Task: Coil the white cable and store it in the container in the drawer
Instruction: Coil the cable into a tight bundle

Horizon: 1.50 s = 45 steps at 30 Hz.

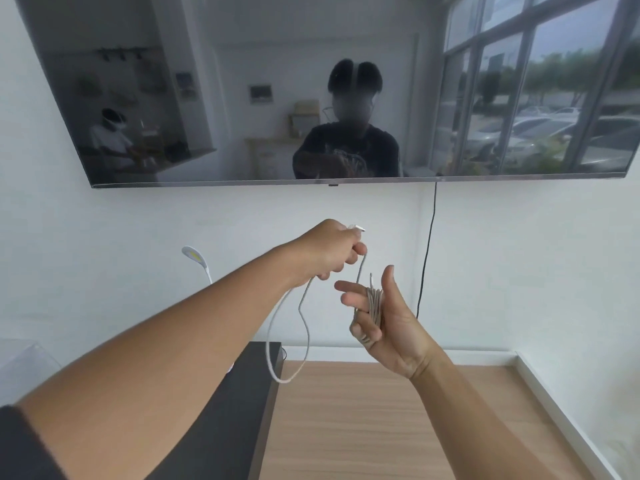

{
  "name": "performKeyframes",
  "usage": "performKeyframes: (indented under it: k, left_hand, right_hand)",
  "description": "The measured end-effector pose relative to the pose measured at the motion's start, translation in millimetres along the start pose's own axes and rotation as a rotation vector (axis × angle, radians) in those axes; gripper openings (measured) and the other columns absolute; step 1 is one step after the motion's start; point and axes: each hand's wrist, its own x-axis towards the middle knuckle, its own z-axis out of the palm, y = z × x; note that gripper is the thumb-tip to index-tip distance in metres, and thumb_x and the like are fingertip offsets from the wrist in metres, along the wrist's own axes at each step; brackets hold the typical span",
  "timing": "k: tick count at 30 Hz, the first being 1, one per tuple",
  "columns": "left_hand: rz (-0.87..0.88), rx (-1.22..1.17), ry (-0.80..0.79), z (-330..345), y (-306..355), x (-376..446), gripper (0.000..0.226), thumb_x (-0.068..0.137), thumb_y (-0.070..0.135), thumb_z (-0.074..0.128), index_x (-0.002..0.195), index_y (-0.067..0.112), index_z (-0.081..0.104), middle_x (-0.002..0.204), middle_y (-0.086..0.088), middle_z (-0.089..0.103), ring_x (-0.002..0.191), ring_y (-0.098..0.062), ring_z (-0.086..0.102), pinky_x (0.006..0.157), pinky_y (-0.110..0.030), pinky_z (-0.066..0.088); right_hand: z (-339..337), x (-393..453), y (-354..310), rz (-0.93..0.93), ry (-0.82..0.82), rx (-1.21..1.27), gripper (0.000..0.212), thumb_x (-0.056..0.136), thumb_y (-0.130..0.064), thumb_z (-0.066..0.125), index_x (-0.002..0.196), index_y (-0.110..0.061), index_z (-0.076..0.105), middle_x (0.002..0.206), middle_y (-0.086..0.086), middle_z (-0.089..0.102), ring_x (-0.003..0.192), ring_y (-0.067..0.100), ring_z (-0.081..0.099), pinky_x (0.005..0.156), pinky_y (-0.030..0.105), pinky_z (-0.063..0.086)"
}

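One white cable [304, 317] runs between two bare hands, both raised in front of a white wall [519, 258]. Most of it is wound in several turns, too close together to count, around the spread fingers of the right hand [384, 320], which faces palm-up with the thumb standing straight and the fingers uncurled; the coil sits on that hand as loops around the fingers rather than in a fist. From the coil one strand rises to the left hand [332, 251], just above and to the left, which is clenched on the cable with one silver plug [358, 227] sticking out past its knuckles. Below the left fist a single slack loop hangs down and curves back up towards the coil. Under the hanging loop lies one dark cabinet top [249, 393], and beside it, below the right wrist, a wooden floor [363, 427]. To the left of the clenched hand stands one white lamp head [194, 255] on a curved neck. To the right of the coil one thin black cord [427, 254] drops down the wall from one wall-mounted television [242, 98] above both hands, its dark screen reflecting two people
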Motion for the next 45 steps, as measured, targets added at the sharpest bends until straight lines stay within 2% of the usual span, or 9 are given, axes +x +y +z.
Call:
performKeyframes:
  k: [6,14,20,25,28,30,35,40,45]
  left_hand:
    - [0.184,-0.007,0.134,31,-15,-21,0.037,0.104,0.030,0.035,0.090,0.012,0.064,0.071,0.002,0.059,0.069,-0.027,0.069,0.064,-0.031,0.059]
    - [0.313,-0.064,0.286,52,-70,-47,0.032,0.099,0.040,0.037,0.076,0.029,0.057,0.055,0.020,0.053,0.052,-0.003,0.045,0.049,-0.017,0.035]
    - [-0.047,-0.383,0.105,57,-129,-59,0.033,0.104,0.039,0.036,0.082,0.022,0.054,0.061,0.010,0.044,0.046,-0.009,0.031,0.042,-0.018,0.027]
    - [-0.311,-0.621,0.104,42,-157,-48,0.029,0.106,0.034,0.036,0.084,0.020,0.049,0.056,0.009,0.038,0.046,-0.012,0.027,0.040,-0.024,0.021]
    - [-0.376,-0.635,0.097,34,-157,-36,0.032,0.105,0.035,0.036,0.079,0.022,0.048,0.054,0.008,0.034,0.045,-0.013,0.024,0.043,-0.024,0.021]
    - [-0.377,-0.654,0.089,28,-148,-24,0.034,0.105,0.033,0.036,0.074,0.024,0.047,0.053,0.008,0.032,0.045,-0.013,0.023,0.045,-0.025,0.019]
    - [-0.326,-0.614,0.083,3,-97,5,0.037,0.098,0.018,0.034,0.064,0.025,0.046,0.049,0.008,0.029,0.041,-0.012,0.022,0.047,-0.021,0.021]
    - [-0.126,-0.392,0.063,-23,-27,19,0.033,0.097,0.027,0.040,0.065,0.023,0.047,0.046,0.011,0.031,0.039,-0.011,0.025,0.042,-0.019,0.025]
    - [-0.026,-0.055,0.076,-25,6,15,0.027,0.095,0.029,0.044,0.075,0.017,0.057,0.049,0.009,0.044,0.045,-0.013,0.032,0.050,-0.027,0.027]
  right_hand:
    - [-1,20,-15,-0.078,-0.075,0.181,0.065,0.099,-0.068,0.039,0.125,-0.011,0.057,0.111,0.011,0.066,0.097,0.025,0.067,0.091,0.035,0.054]
    - [-19,36,-41,-0.151,0.053,0.339,0.071,0.106,-0.057,0.030,0.160,-0.014,0.013,0.144,0.005,0.062,0.130,0.024,0.060,0.111,0.037,0.037]
    - [-1,40,-57,-0.275,0.021,0.341,0.040,0.110,-0.029,0.038,0.114,-0.002,0.067,0.113,0.002,0.074,0.116,0.019,0.070,0.118,0.040,0.037]
    - [22,26,-67,-0.271,-0.055,0.301,0.036,0.110,-0.023,0.038,0.114,-0.003,0.067,0.134,0.016,0.066,0.122,0.027,0.066,0.108,0.041,0.050]
    - [31,17,-65,-0.133,-0.168,0.373,0.036,0.111,-0.031,0.036,0.086,-0.014,0.056,0.094,0.005,0.073,0.074,0.015,0.070,0.069,0.028,0.059]
    - [36,14,-61,-0.029,-0.326,0.408,0.046,0.111,-0.036,0.026,0.080,-0.016,0.053,0.064,-0.003,0.062,0.043,0.009,0.045,0.045,0.021,0.038]
    - [49,7,-51,0.108,-0.522,0.177,0.046,0.110,-0.030,0.029,0.088,-0.008,0.063,0.044,-0.005,0.042,0.032,0.007,0.031,0.033,0.018,0.030]
    - [38,10,-38,0.178,-0.391,-0.018,0.052,0.112,-0.028,0.029,0.135,0.012,0.051,0.043,-0.010,0.028,0.032,0.005,0.024,0.035,0.014,0.030]
    - [22,22,-34,0.177,-0.216,0.120,0.055,0.107,-0.035,0.037,0.139,0.009,0.046,0.059,-0.006,0.044,0.037,0.005,0.020,0.034,0.016,0.029]
